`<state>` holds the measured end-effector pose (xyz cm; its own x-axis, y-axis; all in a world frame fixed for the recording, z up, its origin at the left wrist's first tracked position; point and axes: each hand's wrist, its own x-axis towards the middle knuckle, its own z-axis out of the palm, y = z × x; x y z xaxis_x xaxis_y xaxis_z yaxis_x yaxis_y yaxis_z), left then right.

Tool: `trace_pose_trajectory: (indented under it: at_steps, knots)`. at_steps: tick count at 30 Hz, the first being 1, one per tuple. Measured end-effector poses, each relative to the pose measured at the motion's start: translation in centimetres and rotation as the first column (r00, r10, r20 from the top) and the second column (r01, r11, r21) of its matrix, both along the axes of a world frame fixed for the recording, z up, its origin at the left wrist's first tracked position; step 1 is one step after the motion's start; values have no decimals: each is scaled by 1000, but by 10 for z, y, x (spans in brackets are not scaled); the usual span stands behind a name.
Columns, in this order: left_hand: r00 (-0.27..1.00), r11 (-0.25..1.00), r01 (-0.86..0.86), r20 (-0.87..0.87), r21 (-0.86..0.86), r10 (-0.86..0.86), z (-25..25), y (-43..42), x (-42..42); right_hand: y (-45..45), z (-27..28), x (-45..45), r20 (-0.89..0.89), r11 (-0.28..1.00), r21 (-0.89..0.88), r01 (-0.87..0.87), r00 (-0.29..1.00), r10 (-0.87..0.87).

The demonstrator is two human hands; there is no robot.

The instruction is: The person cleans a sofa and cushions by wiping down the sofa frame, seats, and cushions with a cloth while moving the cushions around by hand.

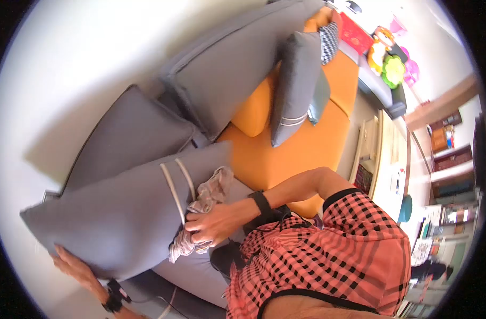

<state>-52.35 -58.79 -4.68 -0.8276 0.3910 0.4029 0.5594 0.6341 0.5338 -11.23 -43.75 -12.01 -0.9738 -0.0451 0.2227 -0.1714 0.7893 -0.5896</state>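
A large grey cushion (110,218) with two pale stripes stands tilted on the grey part of the sofa. At its lower left edge, my left hand (75,268) grips the cushion, with some fingers hidden by it. My right hand (214,223) is closed around a crumpled, patterned cloth (211,191), which touches the cushion beside the stripes. Parts of the cloth stick out above and below my fingers. Dark bands are on both wrists.
Behind are grey back cushions (131,127). The orange seat (291,154) bears a dark grey striped cushion (296,85) and an orange cushion (253,109). Farther off are a pale cabinet (384,154), a plush toy (378,50) and a person in dark clothes (432,270).
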Motion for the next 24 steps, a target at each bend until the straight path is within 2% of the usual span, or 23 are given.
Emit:
trace_pose_trajectory:
  at_steps: [1,3,4,6,8,9,13,15,16,17,18,19,20,21,22,24]
  knots:
    - [991,990,58,-115,-128,-73,-18,-7,-26,-1,4,1,-15,1000,-19,-6,1000,5]
    - [994,989,74,-69,-130,-84,-32,-22,-32,-1,6,-2,-24,998,-34,-43,999,42]
    - [996,999,37,75,15,-38,-22,-9,-8,-2,9,-2,-10,996,-45,-73,997,73]
    - [995,992,-96,-42,-80,93,-16,-4,11,0,21,-2,24,990,-60,-130,991,131]
    - [992,988,-120,33,-102,124,-12,-2,29,5,46,-5,-29,965,-196,-172,985,169]
    - [992,986,-120,16,-112,123,-16,-1,30,9,62,-11,-46,949,-261,-179,984,173]
    - [991,980,-121,-82,-158,110,-42,-4,25,27,121,-69,-184,930,-311,-194,973,142]
    - [989,982,-119,-109,-144,103,-53,-7,26,35,140,-121,-298,944,-309,-118,954,22]
    - [987,984,-112,-127,-137,95,-54,-6,27,34,156,-144,-249,927,-375,-11,964,-89]
    - [989,987,-101,-118,-126,87,-52,-7,31,37,169,-174,-251,915,-404,8,961,-119]
    - [990,988,-98,-111,-116,85,-51,-8,35,41,176,-209,-409,959,-272,80,893,-190]
    - [991,990,-95,-105,-108,84,-46,-7,34,47,182,-245,-544,966,-258,22,823,-164]
    - [992,991,-93,-97,-98,84,-47,-7,35,52,184,-274,-480,980,-198,-16,874,-83]
    - [988,989,-106,-121,-104,94,-52,-7,34,59,179,-308,-466,997,-53,-54,884,23]
    - [986,990,-108,-139,-94,94,-51,-7,32,57,167,-333,-311,919,-267,-291,928,203]
    - [984,992,-100,-159,-83,86,-56,-2,30,52,127,-353,-153,977,46,-207,965,212]
